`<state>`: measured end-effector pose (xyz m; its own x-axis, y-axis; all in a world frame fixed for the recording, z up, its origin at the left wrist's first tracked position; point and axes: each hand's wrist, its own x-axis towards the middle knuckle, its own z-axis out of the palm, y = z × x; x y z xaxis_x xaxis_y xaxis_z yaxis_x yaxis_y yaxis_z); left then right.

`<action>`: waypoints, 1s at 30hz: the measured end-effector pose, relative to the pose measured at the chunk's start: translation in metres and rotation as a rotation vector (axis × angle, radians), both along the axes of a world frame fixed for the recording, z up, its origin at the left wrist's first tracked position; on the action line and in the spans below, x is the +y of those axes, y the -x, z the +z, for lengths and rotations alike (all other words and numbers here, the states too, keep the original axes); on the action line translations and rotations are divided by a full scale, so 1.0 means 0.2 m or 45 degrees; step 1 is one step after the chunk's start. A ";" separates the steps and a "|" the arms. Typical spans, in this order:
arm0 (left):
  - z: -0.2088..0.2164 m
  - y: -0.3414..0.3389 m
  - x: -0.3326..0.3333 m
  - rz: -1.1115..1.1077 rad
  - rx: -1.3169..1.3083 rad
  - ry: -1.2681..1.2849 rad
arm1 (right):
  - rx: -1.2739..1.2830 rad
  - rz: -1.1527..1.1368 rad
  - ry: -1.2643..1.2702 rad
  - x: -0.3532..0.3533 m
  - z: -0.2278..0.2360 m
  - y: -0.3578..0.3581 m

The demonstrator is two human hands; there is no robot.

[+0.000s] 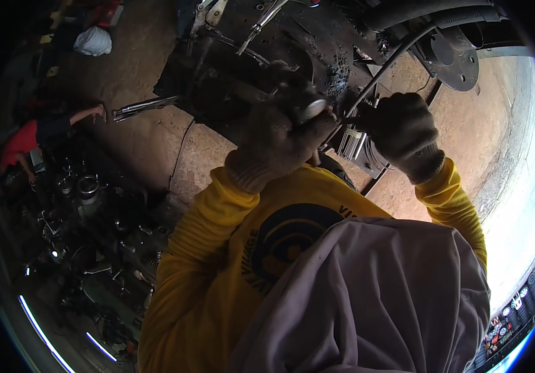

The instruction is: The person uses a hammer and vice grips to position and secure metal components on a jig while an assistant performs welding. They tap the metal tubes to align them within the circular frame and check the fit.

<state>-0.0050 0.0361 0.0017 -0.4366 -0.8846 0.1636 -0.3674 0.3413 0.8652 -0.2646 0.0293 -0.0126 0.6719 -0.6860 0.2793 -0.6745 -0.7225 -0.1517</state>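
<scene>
Brown, stained floor [140,146] stretches left of the fingers [323,127] and shows again to their right — there it gives way to glaring white daylight [528,161]. Well down and left of the fingers, two bright strip lights [44,332] shine in a dim part crowded with metal clutter — far lower right, packed rows of small coloured items [508,320].
</scene>
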 end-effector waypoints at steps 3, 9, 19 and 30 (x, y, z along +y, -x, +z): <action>0.05 -0.14 0.00 -0.027 0.371 0.073 | -0.077 -0.191 -0.138 0.11 -0.18 0.12; 0.17 -0.50 0.05 0.074 1.032 -0.505 | -1.274 -0.590 -1.358 0.38 -0.36 0.02; 0.02 -0.54 -0.08 0.964 -0.258 -0.354 | -0.731 -0.251 -0.517 0.10 -0.49 -0.30; -0.12 -0.54 -0.10 0.857 -0.457 -0.269 | -1.390 -0.450 -1.135 0.00 -0.53 -0.44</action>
